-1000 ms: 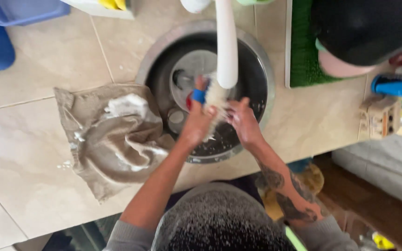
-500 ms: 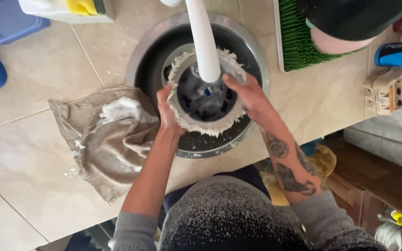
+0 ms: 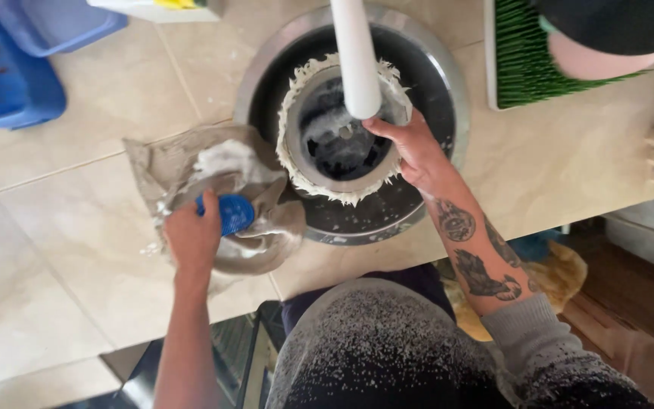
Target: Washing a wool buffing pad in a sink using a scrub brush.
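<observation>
Blue scrubber (image 3: pixel 232 213) in left hand (image 3: pixel 191 238).

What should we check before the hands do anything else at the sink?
1. Right hand grips the round foam-rimmed bowl at its rim: ok.
2. Left hand holds the small blue round scrubber: ok.
3. Scrubber sits over the wet beige cloth, apart from the bowl: ok.
4. Bowl rinsed clean: not ok, foam rings it.
5. White tap spout is above the bowl: ok.
6. Water running: cannot tell.
7. Round steel sink drain clear: cannot tell, hidden.
</observation>
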